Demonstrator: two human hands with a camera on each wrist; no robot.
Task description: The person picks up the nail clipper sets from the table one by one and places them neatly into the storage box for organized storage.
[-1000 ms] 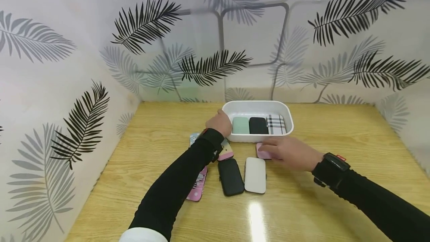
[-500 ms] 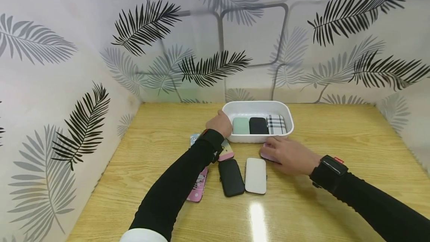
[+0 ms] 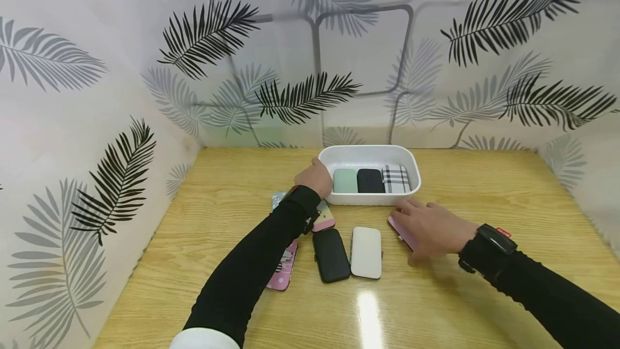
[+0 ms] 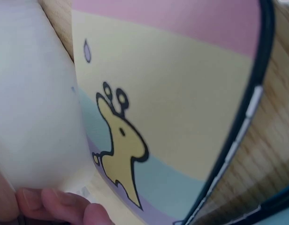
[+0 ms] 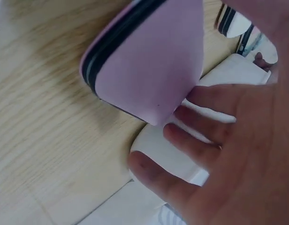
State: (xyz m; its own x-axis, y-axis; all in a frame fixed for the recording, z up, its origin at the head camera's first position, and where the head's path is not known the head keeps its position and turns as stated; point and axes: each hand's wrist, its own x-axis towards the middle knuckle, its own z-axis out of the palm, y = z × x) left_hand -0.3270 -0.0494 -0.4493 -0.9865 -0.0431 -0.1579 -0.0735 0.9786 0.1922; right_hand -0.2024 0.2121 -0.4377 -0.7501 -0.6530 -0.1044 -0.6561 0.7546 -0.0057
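My left hand [image 3: 315, 179] grips the left end of a white plastic box [image 3: 370, 200], its fingertips curled at the box wall in the left wrist view. Inside the box lie a mint case [image 3: 345, 181], a black case [image 3: 370, 181] and a plaid case [image 3: 395, 179]. Just in front of the box's right end, my right hand [image 3: 436, 229] holds a small pink case [image 3: 401, 229] between thumb and fingers. Seen from the right wrist, the pink case [image 5: 147, 65] has a dark seam and is tilted, close to the table.
A white case [image 3: 366, 252] and a black case [image 3: 331, 256] lie before the box. Beneath my left forearm are a giraffe-print case [image 4: 168, 93], a pink patterned case [image 3: 282, 273] and a blue patterned case [image 3: 277, 199], partly hidden. Patterned walls border the wooden table [image 3: 484, 187].
My right hand has drawn the pink case rightward, away from the white case, and the case has turned in its fingers. The left hand has stayed on the box.
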